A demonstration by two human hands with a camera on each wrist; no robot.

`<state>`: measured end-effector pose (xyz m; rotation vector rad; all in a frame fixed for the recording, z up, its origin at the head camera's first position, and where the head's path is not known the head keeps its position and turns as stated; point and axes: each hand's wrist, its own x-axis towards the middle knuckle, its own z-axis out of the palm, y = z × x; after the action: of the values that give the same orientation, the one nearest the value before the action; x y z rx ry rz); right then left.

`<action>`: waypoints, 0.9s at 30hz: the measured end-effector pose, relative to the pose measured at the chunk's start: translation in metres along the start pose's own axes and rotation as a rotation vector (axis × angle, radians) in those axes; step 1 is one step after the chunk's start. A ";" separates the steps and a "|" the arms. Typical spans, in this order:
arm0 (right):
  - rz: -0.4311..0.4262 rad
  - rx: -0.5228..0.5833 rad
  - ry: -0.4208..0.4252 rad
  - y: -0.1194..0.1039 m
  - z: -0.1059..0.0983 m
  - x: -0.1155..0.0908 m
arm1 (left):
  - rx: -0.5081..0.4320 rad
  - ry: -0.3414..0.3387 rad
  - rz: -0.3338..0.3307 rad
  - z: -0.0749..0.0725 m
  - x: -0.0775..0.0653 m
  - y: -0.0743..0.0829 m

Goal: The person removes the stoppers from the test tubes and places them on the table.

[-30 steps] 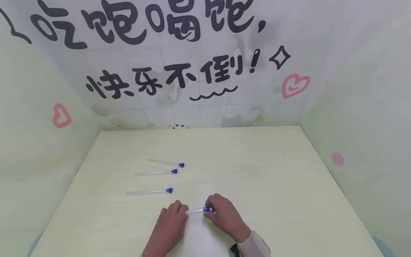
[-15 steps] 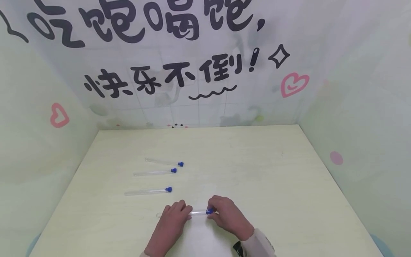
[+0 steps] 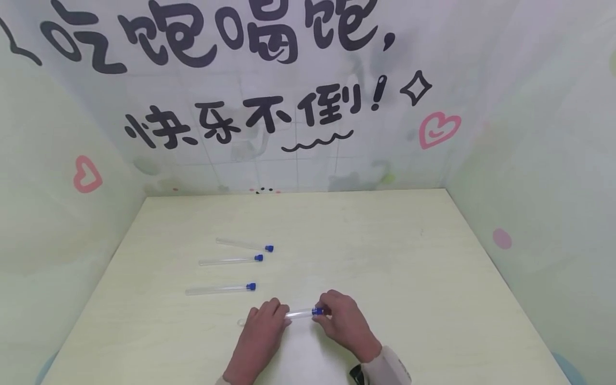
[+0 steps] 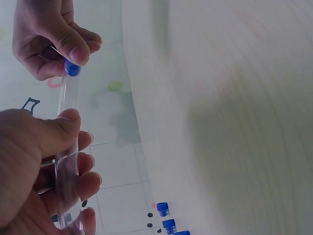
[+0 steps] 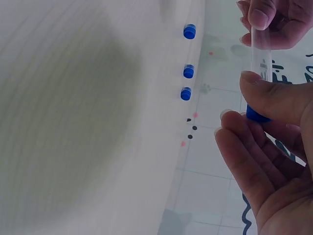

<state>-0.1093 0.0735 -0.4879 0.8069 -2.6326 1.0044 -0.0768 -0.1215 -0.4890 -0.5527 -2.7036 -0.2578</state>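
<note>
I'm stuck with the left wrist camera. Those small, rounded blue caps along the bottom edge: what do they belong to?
Observer: Three slender, clear tubes lying on the pale wood-grained table; the head view shows a blue cap at the right-hand end of each.

Visitor: And the held clear tube, where does its lower end go?

Observer: In the head view its rounded tip pokes out beyond the left hand.

Visitor: What's on the arm behind the right hand?

Observer: A pale sleeve, visible from the head.
</note>
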 end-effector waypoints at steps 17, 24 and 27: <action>-0.053 -0.006 0.124 0.007 0.006 0.000 | -0.051 -0.016 -0.012 -0.004 0.005 0.001; -0.018 0.000 0.051 0.007 0.000 -0.001 | -0.063 -0.012 0.007 -0.004 0.006 0.000; 0.014 0.007 0.035 0.007 -0.001 -0.002 | -0.063 -0.016 0.000 -0.003 0.005 0.000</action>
<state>-0.1120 0.0796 -0.4919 0.7666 -2.6100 1.0218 -0.0808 -0.1207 -0.4844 -0.5756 -2.7187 -0.3416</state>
